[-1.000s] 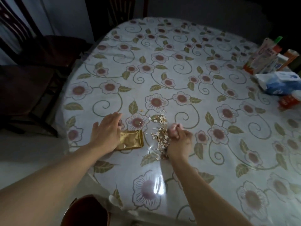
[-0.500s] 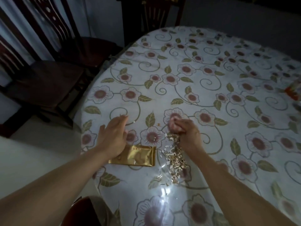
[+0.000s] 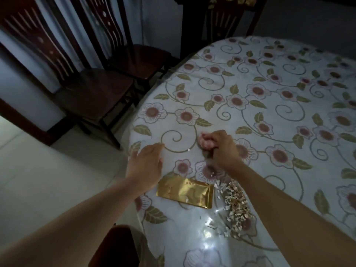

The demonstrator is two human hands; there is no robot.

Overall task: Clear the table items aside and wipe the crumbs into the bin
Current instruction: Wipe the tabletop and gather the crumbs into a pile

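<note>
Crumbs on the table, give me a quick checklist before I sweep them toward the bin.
1. Cloth in hand: ok, right hand grips the pink cloth.
2. Crumbs gathered: ok, the crumb pile is near the table edge; a few strays lie apart.
3. Sweep path: not ok, the gold packet lies beside the pile.
4. Left hand free: ok, flat on the tablecloth.
5. Bin placement: cannot tell, only a reddish rim shows below.

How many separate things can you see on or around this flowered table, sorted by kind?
Gold packets: 1, lying flat near the table edge
Heaps of crumbs: 1, beside the packet
Pink cloths: 1, bunched in the right hand
Dark wooden chairs: 3
Reddish bins: 1, below the table edge
Total: 7
</note>
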